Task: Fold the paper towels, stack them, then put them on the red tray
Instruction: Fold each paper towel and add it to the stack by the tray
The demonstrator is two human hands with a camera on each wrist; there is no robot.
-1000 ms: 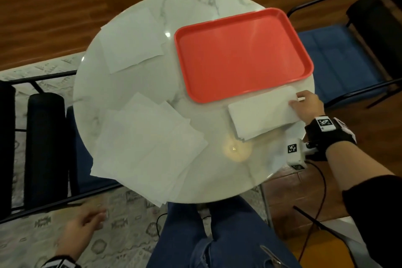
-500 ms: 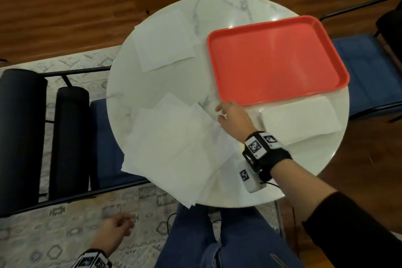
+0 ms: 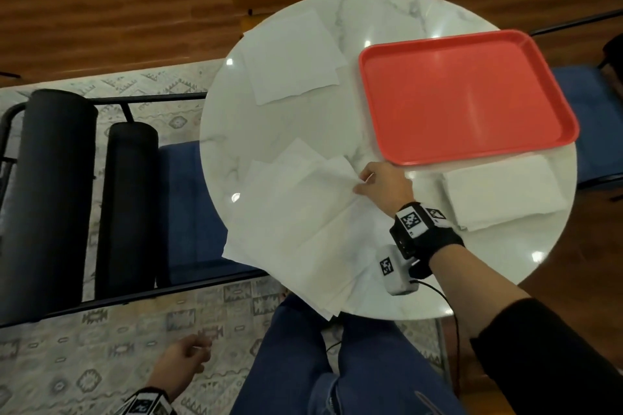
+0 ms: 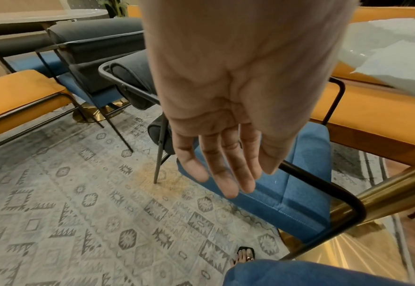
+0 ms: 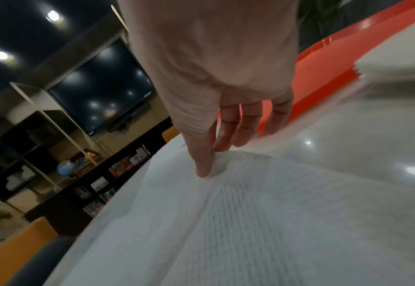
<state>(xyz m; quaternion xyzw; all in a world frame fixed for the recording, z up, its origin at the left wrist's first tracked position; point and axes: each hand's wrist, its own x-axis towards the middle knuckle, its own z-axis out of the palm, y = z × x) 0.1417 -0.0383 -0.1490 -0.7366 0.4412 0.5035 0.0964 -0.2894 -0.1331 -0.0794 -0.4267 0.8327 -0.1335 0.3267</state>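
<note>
A loose pile of unfolded white paper towels (image 3: 296, 226) lies on the near left of the round marble table (image 3: 371, 17) and hangs over its edge. My right hand (image 3: 362, 184) pinches the top towel's (image 5: 250, 222) right corner, with the thumb on top and the paper wrinkling around it. A folded towel stack (image 3: 502, 192) lies to the right, just in front of the empty red tray (image 3: 465, 94). One more flat towel (image 3: 290, 57) lies at the far left. My left hand (image 3: 192, 354) hangs below the table with relaxed fingers (image 4: 226, 174), holding nothing.
A blue-seated chair with black bolsters (image 3: 188, 212) stands close to the table's left side, and another blue chair (image 3: 600, 111) stands at the right. My legs in jeans (image 3: 337, 364) are under the near edge. A patterned rug (image 3: 84, 347) covers the floor.
My right hand left the folded stack at the right, crossed to the loose pile and took hold of the top towel's corner. The left hand stayed low beside my leg.
</note>
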